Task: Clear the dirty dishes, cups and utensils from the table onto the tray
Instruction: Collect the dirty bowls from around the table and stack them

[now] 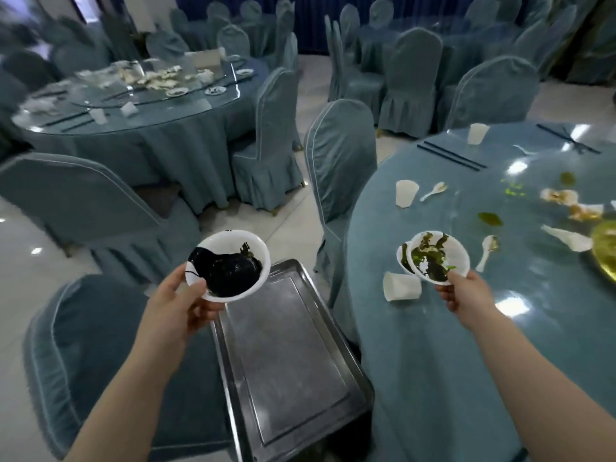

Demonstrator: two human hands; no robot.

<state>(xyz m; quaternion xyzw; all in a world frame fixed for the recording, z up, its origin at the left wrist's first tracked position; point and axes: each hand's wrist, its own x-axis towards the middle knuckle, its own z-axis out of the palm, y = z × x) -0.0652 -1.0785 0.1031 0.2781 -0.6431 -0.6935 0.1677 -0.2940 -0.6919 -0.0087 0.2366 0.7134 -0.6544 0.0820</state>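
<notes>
Both hands are busy here. The left hand (180, 296) pinches a bowl (230, 265) by its near rim, dark sauce pooled inside, tipped a bit toward the camera and hanging right over the far end of the tray (293, 361). That tray sits lower centre of the frame, bare metal, its long axis running from the bottom edge up toward the bowl, squeezed between a chair and the surface (466, 328) on the right. The right hand (461, 295) grips the edge of two stacked bowls (433, 258) over the surface, well right of the tray. So the left one is nearer and probably goes down first. A tipped cup (401, 286) lies just left of the stack; another cup (406, 193) and spoons (487, 251) wait further up.
</notes>
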